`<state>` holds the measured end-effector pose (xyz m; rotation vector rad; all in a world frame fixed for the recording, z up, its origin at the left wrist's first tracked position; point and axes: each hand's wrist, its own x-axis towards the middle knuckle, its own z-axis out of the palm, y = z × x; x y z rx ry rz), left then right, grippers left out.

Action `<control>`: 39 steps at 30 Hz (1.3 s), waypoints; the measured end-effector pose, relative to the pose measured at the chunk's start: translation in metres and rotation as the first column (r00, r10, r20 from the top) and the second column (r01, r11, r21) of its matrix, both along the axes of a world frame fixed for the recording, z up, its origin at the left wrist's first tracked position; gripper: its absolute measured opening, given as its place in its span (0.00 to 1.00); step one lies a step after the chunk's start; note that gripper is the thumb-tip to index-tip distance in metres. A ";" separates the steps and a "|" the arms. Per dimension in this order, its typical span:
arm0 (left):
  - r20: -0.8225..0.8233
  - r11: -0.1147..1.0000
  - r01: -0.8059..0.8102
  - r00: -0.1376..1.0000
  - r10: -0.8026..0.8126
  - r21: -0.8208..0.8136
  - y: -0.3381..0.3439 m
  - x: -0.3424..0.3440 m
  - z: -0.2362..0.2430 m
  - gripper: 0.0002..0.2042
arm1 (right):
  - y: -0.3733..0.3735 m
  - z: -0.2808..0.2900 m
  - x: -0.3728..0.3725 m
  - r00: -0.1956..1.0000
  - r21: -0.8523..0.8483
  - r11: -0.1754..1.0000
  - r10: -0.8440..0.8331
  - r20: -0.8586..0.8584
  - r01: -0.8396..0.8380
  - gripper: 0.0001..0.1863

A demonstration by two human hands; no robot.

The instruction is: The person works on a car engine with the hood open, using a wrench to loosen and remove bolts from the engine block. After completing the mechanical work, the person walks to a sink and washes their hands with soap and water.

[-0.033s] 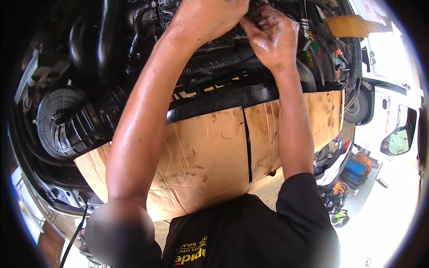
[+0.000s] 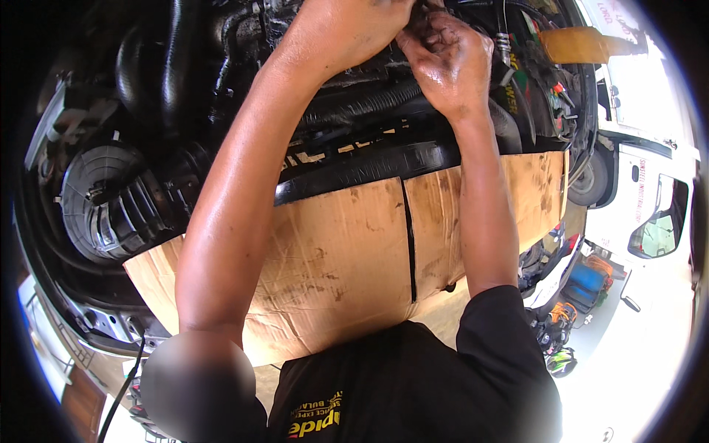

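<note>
Both bare hands at the engine. Left hand (image 2: 358, 26) reaches in from the lower left, cut by the upper edge; its fingertips are out of view, so grip cannot be told. Right hand (image 2: 454, 66) just beside it, fingers curled in toward the thumb, skin smudged dark. Whether anything sits between those fingers cannot be told: shadow and the hand itself hide it.

Change against the preceding picture: next to none. Both hands hold the same spot and posture; no part has visibly shifted. Inference: work continues at a single point, with no visible step completed.

Location of the work: the black, grease-darkened engine (image 2: 236, 44), at the top middle of the view. The exact part being handled is not identifiable. Nearest below the hands, a black ribbed flexible hose (image 2: 377, 102) runs crosswise; right of the right hand, a silvery metal pipe fitting (image 2: 504, 46).

Surroundings: a large brown oil-stained cardboard sheet (image 2: 340, 251), with a dark vertical line, covers the bay's near edge. A round black plastic housing (image 2: 100, 196) lies at left, well apart from the hands. An amber bottle-shaped container (image 2: 576, 44) is at upper right.
</note>
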<state>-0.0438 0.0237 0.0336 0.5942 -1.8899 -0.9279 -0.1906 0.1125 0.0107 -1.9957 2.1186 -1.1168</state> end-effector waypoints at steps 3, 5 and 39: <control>-0.001 0.998 0.053 0.999 -0.053 -0.033 -0.002 -0.001 -0.005 0.22 | -0.004 -0.018 -0.028 0.992 -0.006 1.000 -0.023 0.127 0.024 0.06; 0.008 0.998 0.035 0.999 -0.034 -0.061 -0.007 0.002 -0.006 0.23 | 0.000 -0.013 -0.040 0.871 0.019 0.996 -0.084 0.485 0.086 0.12; 0.093 0.930 -0.351 0.928 0.361 -0.111 -0.023 0.012 -0.019 0.20 | 0.028 -0.039 -0.034 0.945 0.024 0.962 -0.271 0.185 0.271 0.11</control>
